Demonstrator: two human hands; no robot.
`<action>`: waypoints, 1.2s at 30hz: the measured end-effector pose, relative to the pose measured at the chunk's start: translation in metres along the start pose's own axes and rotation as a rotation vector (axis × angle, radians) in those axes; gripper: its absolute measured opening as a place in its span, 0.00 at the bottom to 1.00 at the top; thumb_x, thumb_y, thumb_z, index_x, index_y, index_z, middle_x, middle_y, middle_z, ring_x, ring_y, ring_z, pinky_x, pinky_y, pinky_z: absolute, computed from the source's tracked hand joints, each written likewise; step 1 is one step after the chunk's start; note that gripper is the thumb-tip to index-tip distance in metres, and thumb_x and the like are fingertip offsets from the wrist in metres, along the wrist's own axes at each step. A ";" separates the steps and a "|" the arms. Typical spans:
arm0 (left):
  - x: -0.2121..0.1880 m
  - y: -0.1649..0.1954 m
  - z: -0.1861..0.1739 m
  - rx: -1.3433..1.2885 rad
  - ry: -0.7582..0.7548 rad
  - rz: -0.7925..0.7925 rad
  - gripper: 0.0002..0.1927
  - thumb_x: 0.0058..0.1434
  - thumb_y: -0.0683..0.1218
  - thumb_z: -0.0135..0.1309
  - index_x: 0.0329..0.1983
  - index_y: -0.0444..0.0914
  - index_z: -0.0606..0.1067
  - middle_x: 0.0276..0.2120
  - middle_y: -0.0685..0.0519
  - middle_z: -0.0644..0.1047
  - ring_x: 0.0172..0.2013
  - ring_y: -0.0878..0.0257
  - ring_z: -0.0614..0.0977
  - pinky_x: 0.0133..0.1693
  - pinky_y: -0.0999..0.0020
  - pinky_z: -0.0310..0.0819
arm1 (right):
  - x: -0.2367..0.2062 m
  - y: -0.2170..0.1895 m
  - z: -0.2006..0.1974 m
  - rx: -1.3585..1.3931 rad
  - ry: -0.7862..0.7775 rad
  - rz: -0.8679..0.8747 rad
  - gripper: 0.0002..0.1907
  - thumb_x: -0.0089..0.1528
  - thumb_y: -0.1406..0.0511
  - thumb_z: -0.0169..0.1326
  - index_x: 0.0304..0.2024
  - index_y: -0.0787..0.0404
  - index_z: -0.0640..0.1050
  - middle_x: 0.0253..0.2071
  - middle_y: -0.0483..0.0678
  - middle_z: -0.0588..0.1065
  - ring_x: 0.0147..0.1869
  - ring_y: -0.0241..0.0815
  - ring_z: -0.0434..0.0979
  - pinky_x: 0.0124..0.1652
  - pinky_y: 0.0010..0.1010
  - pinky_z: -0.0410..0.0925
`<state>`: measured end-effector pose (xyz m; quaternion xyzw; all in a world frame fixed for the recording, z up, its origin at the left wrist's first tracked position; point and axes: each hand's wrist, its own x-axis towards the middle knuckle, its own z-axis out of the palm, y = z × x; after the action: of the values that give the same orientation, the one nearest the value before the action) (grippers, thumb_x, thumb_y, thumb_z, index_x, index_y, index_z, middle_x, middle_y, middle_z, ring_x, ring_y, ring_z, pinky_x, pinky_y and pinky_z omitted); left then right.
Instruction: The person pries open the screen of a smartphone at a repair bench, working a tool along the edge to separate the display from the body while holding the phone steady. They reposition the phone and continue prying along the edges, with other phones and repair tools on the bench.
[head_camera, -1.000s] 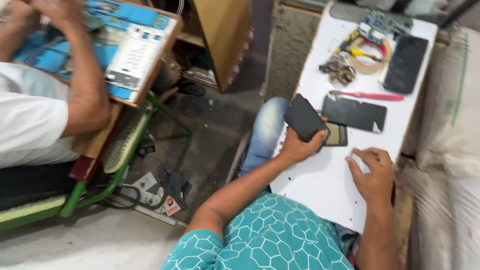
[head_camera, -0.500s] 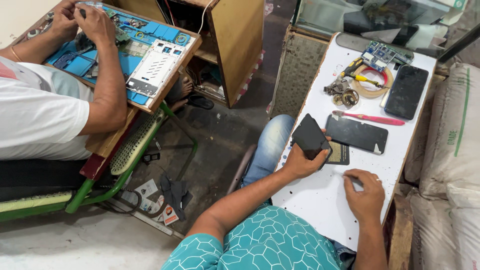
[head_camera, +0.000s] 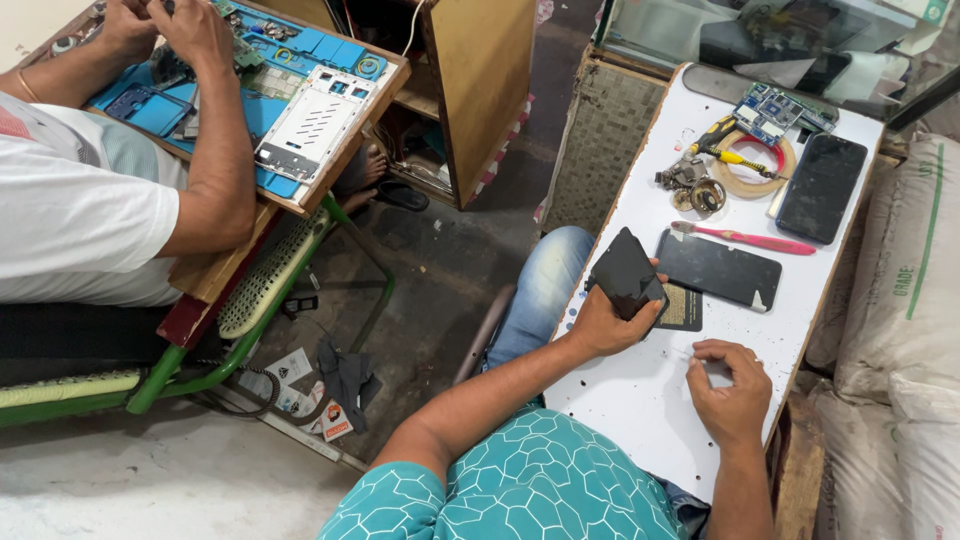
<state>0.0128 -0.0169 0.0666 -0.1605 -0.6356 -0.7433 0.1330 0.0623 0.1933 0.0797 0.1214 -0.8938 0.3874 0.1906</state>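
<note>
My left hand (head_camera: 606, 320) grips a black phone (head_camera: 625, 272), held tilted above the left edge of a white table (head_camera: 640, 400). My right hand (head_camera: 732, 388) rests on the table nearer to me, fingers curled and pinched together on the surface; whether it holds something small is hidden. Just past the left hand lie a small dark card (head_camera: 684, 308) and a black phone screen panel (head_camera: 718, 269), with a pink tool (head_camera: 745, 238) beside it.
Farther along the table lie another black phone (head_camera: 822, 186), a tape roll (head_camera: 752, 172), a yellow-handled tool (head_camera: 728, 146), a circuit board (head_camera: 776, 108) and small metal parts (head_camera: 690, 185). Another person (head_camera: 90, 200) works at a blue mat (head_camera: 270, 90) on the left. Sacks (head_camera: 900, 330) stand to the right.
My view has tilted up and shifted. The left hand still holds the black phone. My right hand has drawn back towards me on the table and curled its fingers.
</note>
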 end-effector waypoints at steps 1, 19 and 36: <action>-0.001 0.000 0.000 -0.006 0.002 -0.001 0.26 0.66 0.42 0.57 0.66 0.33 0.66 0.51 0.48 0.78 0.50 0.65 0.80 0.52 0.68 0.77 | -0.002 0.004 0.000 0.027 -0.009 0.039 0.05 0.55 0.73 0.58 0.34 0.62 0.79 0.42 0.45 0.81 0.43 0.38 0.79 0.45 0.29 0.70; 0.002 0.001 -0.001 -0.012 0.004 -0.008 0.26 0.66 0.42 0.57 0.67 0.33 0.67 0.50 0.49 0.79 0.49 0.66 0.81 0.51 0.68 0.77 | -0.002 0.026 0.000 0.304 -0.046 0.080 0.05 0.58 0.77 0.52 0.34 0.65 0.73 0.38 0.50 0.81 0.37 0.31 0.78 0.37 0.20 0.69; -0.003 -0.005 0.001 0.001 -0.024 -0.022 0.24 0.66 0.44 0.58 0.64 0.34 0.69 0.55 0.49 0.78 0.50 0.66 0.81 0.53 0.69 0.78 | -0.004 0.014 0.000 0.183 0.135 0.136 0.12 0.68 0.76 0.53 0.54 0.71 0.79 0.43 0.50 0.75 0.39 0.31 0.76 0.37 0.21 0.70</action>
<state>0.0137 -0.0148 0.0608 -0.1624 -0.6394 -0.7423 0.1173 0.0606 0.2026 0.0692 0.0509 -0.8461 0.4866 0.2116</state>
